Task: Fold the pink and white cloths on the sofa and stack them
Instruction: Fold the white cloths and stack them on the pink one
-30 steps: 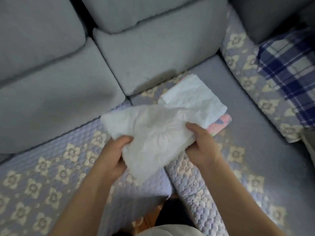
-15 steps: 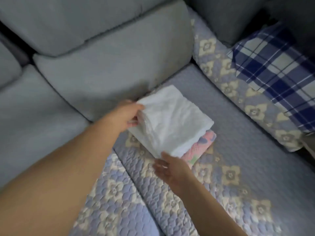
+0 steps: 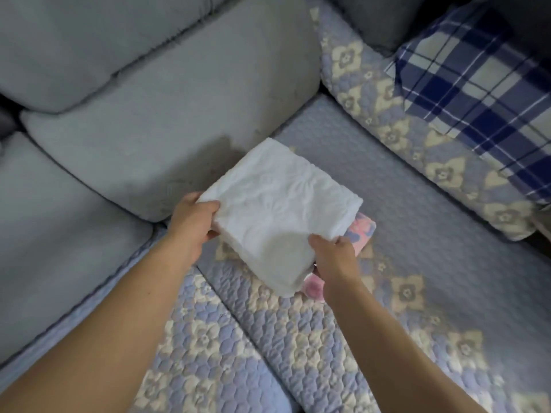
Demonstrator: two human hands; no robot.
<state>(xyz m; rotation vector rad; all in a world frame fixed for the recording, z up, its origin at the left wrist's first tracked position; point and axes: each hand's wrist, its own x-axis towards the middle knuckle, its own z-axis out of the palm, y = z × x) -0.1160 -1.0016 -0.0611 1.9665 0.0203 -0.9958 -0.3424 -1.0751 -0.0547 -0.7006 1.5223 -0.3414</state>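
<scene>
While both hands hold it, the folded white cloth sits on top of the folded pink cloth, which lies on the quilted sofa cover close to a grey back cushion. Only two bits of the pink cloth show: one corner past the white cloth's right edge and another at its near corner, just by the right wrist. The left hand grips the white cloth's left corner, thumb on top and fingers curled underneath. The right hand grips the near edge the same way, thumb lying on the top face and fingers tucked below. Whether the white cloth rests fully on the pink one or is lifted slightly cannot be told. A blue plaid pillow lies well apart at the far right.
</scene>
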